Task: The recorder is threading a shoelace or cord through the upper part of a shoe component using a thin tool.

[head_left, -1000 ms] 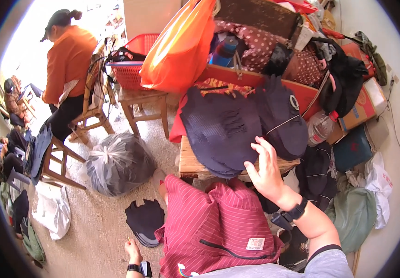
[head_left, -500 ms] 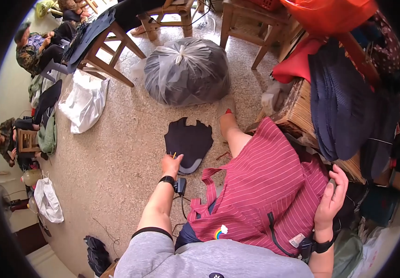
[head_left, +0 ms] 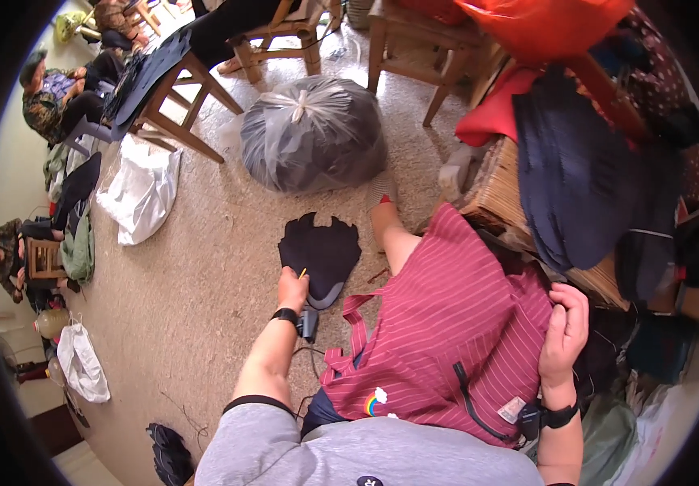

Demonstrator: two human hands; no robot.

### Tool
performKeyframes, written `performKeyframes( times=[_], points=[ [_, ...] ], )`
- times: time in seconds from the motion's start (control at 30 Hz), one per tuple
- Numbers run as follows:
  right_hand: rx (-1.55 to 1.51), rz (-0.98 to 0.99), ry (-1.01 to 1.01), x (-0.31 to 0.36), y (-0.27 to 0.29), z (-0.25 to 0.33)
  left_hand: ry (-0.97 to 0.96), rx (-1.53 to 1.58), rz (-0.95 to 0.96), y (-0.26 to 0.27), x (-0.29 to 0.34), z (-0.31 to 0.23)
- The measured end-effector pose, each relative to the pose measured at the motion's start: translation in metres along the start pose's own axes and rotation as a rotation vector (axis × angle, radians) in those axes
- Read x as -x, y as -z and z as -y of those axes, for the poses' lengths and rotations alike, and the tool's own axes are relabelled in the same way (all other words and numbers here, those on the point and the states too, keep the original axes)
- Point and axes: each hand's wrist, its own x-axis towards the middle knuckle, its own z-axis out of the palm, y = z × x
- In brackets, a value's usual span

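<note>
Your left hand (head_left: 292,289) near dark pieces (head_left: 322,249) on the floor (head_left: 187,316)
It pinches a thin yellow thing (head_left: 303,273); your right hand (head_left: 563,334) curls beside your striped red apron (head_left: 455,300).

Dark cut pieces (head_left: 317,247) look matt, the apron (head_left: 455,300) cloth, the tied bag (head_left: 313,142) glossy plastic

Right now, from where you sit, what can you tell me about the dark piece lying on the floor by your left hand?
The dark piece is nearly black, flat and matt, perhaps cloth or felt. Its far edge is jagged and notched; its near end is rounded, with a grey band along it. It lies flat on the speckled floor. The left hand overlaps its near left edge; whether they touch, I cannot tell. Nor can I tell if it is one layer or several.
</note>
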Motion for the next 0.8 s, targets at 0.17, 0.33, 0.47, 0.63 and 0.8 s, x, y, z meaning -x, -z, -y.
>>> performKeyframes(
  times=[0.17,0.33,0.47,0.63,0.8],
  points=[
    [-0.03,-0.062,0.001,0.004,-0.001,-0.002,-0.244,-0.23,0.052,0.044,0.01,-0.032],
    [-0.092,-0.097,0.05,0.011,0.0,-0.005,-0.352,-0.544,-0.011,0.058,0.008,-0.023],
    [-0.05,-0.125,0.095,0.026,0.009,-0.014,-0.322,-0.8,0.024,0.052,0.011,-0.035],
    [0.032,-0.185,-0.069,0.087,0.025,-0.052,-0.597,-1.264,0.161,0.051,-0.001,-0.043],
    [0.186,-0.036,-0.531,0.244,0.034,-0.147,-0.563,-0.685,0.123,0.093,-0.022,-0.044]
  ],
)
